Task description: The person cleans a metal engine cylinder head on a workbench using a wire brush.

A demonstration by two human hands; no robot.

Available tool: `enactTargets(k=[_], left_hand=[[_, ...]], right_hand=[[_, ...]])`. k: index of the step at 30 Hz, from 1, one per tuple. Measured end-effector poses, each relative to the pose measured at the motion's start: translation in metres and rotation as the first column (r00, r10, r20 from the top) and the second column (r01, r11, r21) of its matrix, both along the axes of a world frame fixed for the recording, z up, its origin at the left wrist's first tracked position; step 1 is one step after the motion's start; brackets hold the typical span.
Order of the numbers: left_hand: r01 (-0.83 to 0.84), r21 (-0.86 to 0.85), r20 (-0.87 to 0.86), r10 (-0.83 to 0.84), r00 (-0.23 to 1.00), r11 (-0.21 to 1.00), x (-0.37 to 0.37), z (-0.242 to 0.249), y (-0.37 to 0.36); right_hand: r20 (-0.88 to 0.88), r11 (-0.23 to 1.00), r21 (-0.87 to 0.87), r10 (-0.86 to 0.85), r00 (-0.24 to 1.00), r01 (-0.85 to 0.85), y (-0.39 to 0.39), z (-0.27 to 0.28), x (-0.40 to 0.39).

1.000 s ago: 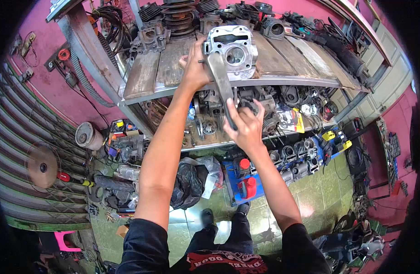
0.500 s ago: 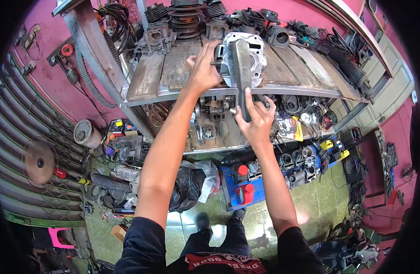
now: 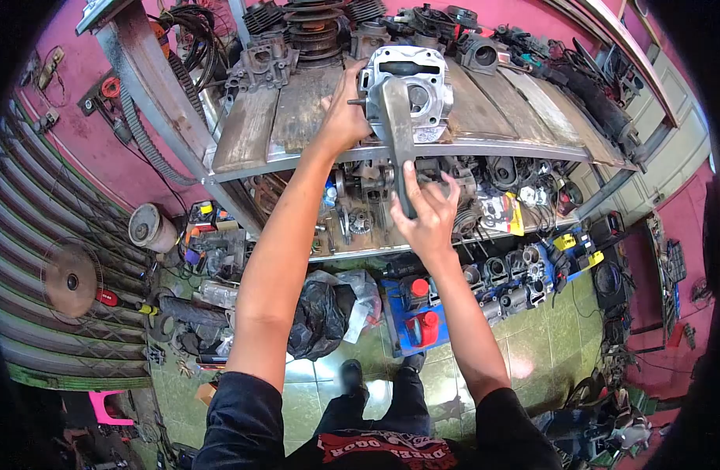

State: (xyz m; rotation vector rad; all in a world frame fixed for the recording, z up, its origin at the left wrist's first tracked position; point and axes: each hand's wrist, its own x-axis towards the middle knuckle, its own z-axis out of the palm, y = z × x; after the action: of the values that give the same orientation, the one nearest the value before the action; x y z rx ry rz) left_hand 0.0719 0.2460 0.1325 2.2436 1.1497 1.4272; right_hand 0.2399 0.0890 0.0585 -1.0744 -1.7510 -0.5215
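A silvery engine cylinder head (image 3: 429, 100) stands on the wooden-topped bench near its metal front edge, its machined face toward me. My left hand (image 3: 349, 108) grips its left side, with some fingers hidden behind it. A long, worn, grey-brown brush (image 3: 398, 110) lies across the face of the cylinder head, partly covering its openings. My right hand (image 3: 429, 213) is closed round the brush's lower handle, index finger stretched along it. The brush's bristle side is turned away from me.
Several engine parts line the back of the bench (image 3: 313, 102), including a finned cylinder stack (image 3: 317, 31). More parts fill the shelf below. On the floor are a blue tray (image 3: 395, 313) with a red bottle (image 3: 422, 329), and a black plastic bag (image 3: 321, 317). A fan (image 3: 72, 280) is at left.
The brush has shifted left and slightly down over the cylinder head, with my right hand moving left too. The cylinder head's upper opening now shows more. My left hand keeps its grip.
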Motion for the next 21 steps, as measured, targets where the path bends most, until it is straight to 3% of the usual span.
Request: enactTargets(k=[3, 5, 9, 13, 15, 17, 19, 21], left_hand=[[-0.024, -0.057, -0.003, 0.024, 1.0, 0.998, -0.002, -0.001, 0.001], [0.15, 0.086, -0.054, -0.146, 0.988, 0.985, -0.005, -0.011, 0.014], [0.016, 0.05, -0.041, -0.014, 0.999, 0.999, -0.001, -0.014, 0.005], [0.013, 0.014, -0.076, -0.012, 0.997, 1.0, -0.001, -0.009, 0.005], [0.048, 0.178, -0.047, -0.04, 0.998, 0.983, 0.001, -0.012, 0.01], [0.005, 0.158, -0.067, 0.005, 0.998, 0.987, 0.005, -0.006, -0.002], [0.018, 0.311, -0.043, -0.005, 0.999, 0.95, 0.007, -0.006, 0.0], [0.001, 0.286, -0.07, 0.019, 0.997, 0.958, 0.008, -0.008, -0.002]], right_hand=[[0.019, 1.0, -0.013, -0.004, 1.0, 0.004, -0.005, -0.004, -0.002], [0.013, 1.0, 0.001, -0.021, 1.0, 0.021, 0.003, 0.002, -0.001], [0.015, 0.999, 0.018, -0.047, 0.999, 0.047, 0.007, 0.019, -0.005], [0.043, 0.999, 0.009, -0.051, 0.998, 0.051, -0.008, -0.002, -0.006], [0.058, 0.998, 0.003, -0.059, 0.997, 0.059, -0.005, 0.004, -0.002], [0.012, 0.991, 0.089, -0.099, 0.995, 0.098, 0.007, 0.021, -0.002], [0.001, 0.992, 0.052, -0.112, 0.994, 0.112, 0.007, 0.029, -0.003], [-0.047, 0.994, 0.076, -0.079, 0.996, 0.082, 0.005, 0.025, -0.004]])
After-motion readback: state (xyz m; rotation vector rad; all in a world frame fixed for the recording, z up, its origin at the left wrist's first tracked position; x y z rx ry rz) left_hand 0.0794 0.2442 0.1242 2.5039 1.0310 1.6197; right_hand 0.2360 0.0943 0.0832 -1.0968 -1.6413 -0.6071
